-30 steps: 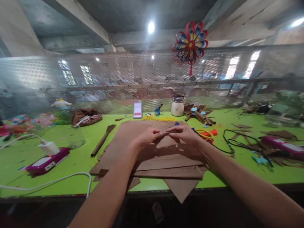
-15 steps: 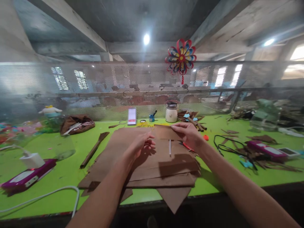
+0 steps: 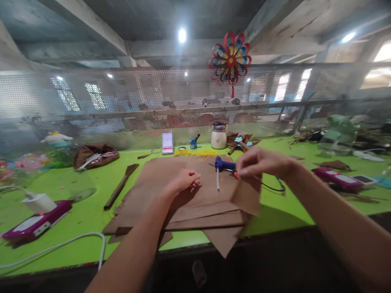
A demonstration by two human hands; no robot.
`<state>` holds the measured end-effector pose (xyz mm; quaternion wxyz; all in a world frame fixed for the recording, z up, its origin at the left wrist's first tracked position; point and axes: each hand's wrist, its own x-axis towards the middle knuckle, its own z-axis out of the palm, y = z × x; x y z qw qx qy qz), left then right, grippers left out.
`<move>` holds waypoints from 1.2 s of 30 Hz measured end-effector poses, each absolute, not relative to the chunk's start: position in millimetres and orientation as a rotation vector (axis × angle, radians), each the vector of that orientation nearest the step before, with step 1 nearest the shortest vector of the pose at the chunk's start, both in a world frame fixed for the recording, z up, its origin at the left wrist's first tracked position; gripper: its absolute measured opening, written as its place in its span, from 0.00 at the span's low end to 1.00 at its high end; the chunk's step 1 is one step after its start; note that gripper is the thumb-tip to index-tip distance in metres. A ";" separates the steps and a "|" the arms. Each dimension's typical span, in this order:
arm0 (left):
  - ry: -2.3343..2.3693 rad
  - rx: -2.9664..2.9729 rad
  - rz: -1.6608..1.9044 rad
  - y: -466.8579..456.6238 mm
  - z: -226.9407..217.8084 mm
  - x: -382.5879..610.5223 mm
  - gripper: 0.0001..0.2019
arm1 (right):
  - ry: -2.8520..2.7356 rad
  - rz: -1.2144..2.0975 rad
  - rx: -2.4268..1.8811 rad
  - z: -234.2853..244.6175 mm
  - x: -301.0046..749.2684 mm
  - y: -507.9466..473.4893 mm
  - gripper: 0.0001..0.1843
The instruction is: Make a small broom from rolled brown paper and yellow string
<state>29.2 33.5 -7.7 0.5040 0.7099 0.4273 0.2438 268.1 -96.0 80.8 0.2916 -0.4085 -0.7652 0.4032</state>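
My right hand (image 3: 253, 160) pinches a piece of brown paper (image 3: 248, 197), which hangs tilted over the right edge of the sheet stack. My left hand (image 3: 187, 180) rests low over the stack of brown paper sheets (image 3: 152, 191), its fingers curled closed; whatever they may hold is hidden. Between the hands lies a blue glue gun (image 3: 224, 164), its rear partly behind my right hand. A thin white strip (image 3: 218, 180) lies below the gun.
Along the back stand a phone (image 3: 168, 143), a small blue bottle (image 3: 193, 143) and a lidded jar (image 3: 219, 136). Left of the stack lies a rolled brown paper tube (image 3: 120, 188). Purple power banks (image 3: 38, 221) and cables lie at both sides. A perforated screen (image 3: 137, 101) rises behind the table.
My right hand has moved right and toward me with the paper piece, which now hangs down, uncovering the glue gun. My left hand's fingers have curled in. The view has tilted slightly down.
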 end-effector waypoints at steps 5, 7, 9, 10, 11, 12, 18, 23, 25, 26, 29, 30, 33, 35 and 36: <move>1.041 1.753 0.545 39.9 -13.2 28.7 0.10 | -2.764 0.892 -1.503 61.8 273.1 -147.8 0.09; 1.026 1.765 0.555 40.2 -14.0 27.6 0.10 | -2.872 0.904 -1.607 40.9 268.1 -157.8 0.12; 1.011 1.766 0.574 39.1 -14.1 26.6 0.11 | -2.900 0.987 -1.608 25.4 263.3 -160.3 0.14; 1.005 1.762 0.583 38.3 -13.8 26.2 0.11 | -2.884 1.017 -1.608 20.9 261.9 -159.4 0.15; 1.001 1.758 0.586 37.4 -13.2 25.8 0.11 | -2.862 1.034 -1.607 18.4 261.6 -157.7 0.15; 0.997 1.754 0.584 36.5 -12.5 25.4 0.11 | -2.834 1.048 -1.608 17.1 262.5 -155.6 0.14; 0.972 1.724 0.573 35.0 -10.6 24.5 0.11 | -2.672 1.266 -1.473 5.7 281.0 -151.4 0.11; 0.972 1.737 0.585 34.2 -13.8 26.1 0.11 | -2.478 1.401 -1.294 20.1 282.8 -152.3 0.15; 0.963 1.715 0.585 32.9 -12.8 25.7 0.11 | -2.358 1.313 -1.209 34.4 274.9 -143.5 0.16; 0.953 1.693 0.581 32.2 -11.5 25.0 0.11 | -2.276 1.252 -1.185 40.5 268.9 -136.2 0.16; 0.887 1.603 0.579 30.1 -5.1 21.6 0.13 | -1.987 1.127 -1.144 48.6 246.1 -104.8 0.16; 0.855 1.577 0.594 29.5 -2.7 20.5 0.15 | -1.909 1.059 -1.124 48.0 238.0 -92.4 0.15; 0.750 1.524 0.619 27.4 3.9 19.2 0.19 | -1.782 0.923 -1.115 42.0 218.5 -55.7 0.14; 0.692 1.476 0.594 25.7 6.9 20.1 0.21 | -1.723 0.889 -1.142 37.6 211.5 -35.6 0.14; 0.680 1.454 0.581 25.0 8.0 20.8 0.21 | -1.729 0.853 -1.158 35.5 209.6 -27.7 0.13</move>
